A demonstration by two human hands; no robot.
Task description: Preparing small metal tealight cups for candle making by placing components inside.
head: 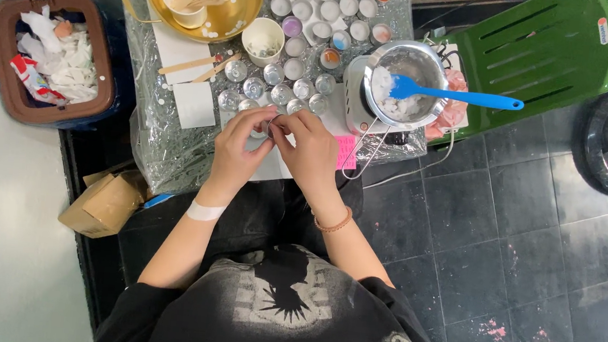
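A small round glass cup (pixel 273 125) is held at the table's (pixel 172 152) near edge, between the left hand (pixel 241 145) and the right hand (pixel 309 149), fingertips closed on its rim. Its axis and facing cannot be told.

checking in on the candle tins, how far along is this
Done, apparently: several small round cups at the table's far end already look filled. In hand: left hand and right hand together hold one small tin. Left: empty tins stand unfilled, and white wax chunks sit solid in the metal pot.
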